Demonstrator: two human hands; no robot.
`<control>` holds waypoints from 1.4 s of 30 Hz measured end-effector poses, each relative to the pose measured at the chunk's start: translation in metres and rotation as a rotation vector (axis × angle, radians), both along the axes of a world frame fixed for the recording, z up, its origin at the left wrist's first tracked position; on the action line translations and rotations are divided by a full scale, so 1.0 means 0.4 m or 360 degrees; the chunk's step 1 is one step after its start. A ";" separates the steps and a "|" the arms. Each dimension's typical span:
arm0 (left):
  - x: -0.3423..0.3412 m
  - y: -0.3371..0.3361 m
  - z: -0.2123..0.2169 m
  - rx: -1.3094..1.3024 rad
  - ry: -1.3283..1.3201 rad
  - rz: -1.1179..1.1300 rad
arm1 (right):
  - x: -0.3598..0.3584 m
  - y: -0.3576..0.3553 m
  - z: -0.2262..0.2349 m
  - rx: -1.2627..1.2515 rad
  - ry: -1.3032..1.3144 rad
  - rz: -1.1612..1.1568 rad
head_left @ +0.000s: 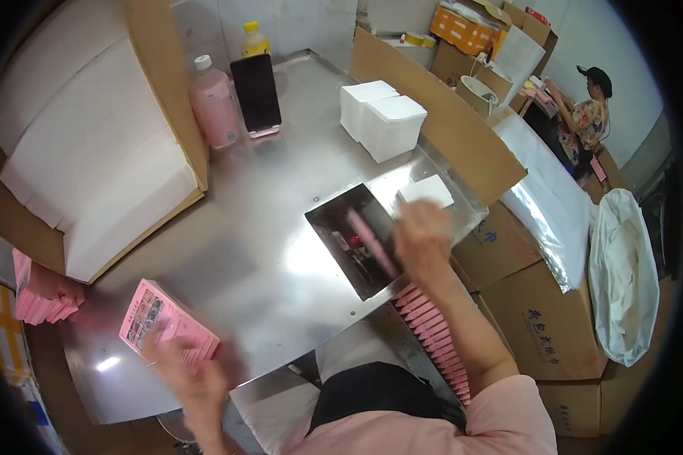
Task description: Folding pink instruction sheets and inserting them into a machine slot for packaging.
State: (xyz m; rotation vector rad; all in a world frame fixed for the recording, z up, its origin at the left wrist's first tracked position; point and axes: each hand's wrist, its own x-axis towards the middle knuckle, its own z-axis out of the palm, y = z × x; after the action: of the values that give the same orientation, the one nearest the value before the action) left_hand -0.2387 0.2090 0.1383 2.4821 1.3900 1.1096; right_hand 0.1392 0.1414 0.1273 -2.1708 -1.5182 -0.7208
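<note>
The shiny steel tabletop carries a dark rectangular plate near its right edge. There the right hand pinches a thin pink strip over the plate. At the near left edge, the left hand grips a flat pink printed carton.

A pink short-sleeved top covers the shoulders; a black apron front hangs below; both forearms are bare, without rings or watch.
</note>
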 end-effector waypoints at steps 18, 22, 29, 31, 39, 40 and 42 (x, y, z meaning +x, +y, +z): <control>0.272 -0.023 -0.064 -0.0278 0.0157 -0.0839 | -0.180 -0.045 -0.057 -0.0613 -0.0270 0.0960; 0.258 -0.035 -0.060 -0.0228 0.0387 -0.0552 | -0.249 -0.023 -0.080 -0.0010 0.0056 0.1266; 0.284 -0.013 -0.059 -0.0207 0.0407 -0.0350 | -0.228 0.108 0.011 -0.0676 0.0396 0.1482; 0.247 -0.021 -0.043 -0.0255 0.0614 -0.0380 | -0.119 0.145 0.073 -0.0119 0.0207 0.1088; 0.264 -0.022 -0.044 -0.0239 0.0631 -0.0471 | 0.469 0.493 0.164 -0.0072 0.0245 0.0274; 0.262 -0.024 -0.042 -0.0320 0.0646 -0.0457 | 0.465 0.510 0.148 -0.0311 0.0235 0.0270; 0.267 -0.025 -0.047 -0.0316 0.0640 -0.0436 | 0.466 0.515 0.118 -0.0278 0.0381 0.0184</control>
State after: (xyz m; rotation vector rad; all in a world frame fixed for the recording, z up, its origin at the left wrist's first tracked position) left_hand -0.1317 0.1989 0.1194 2.7312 1.1163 0.4140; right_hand 0.3256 0.3475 0.1746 -2.1789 -1.6128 -0.2877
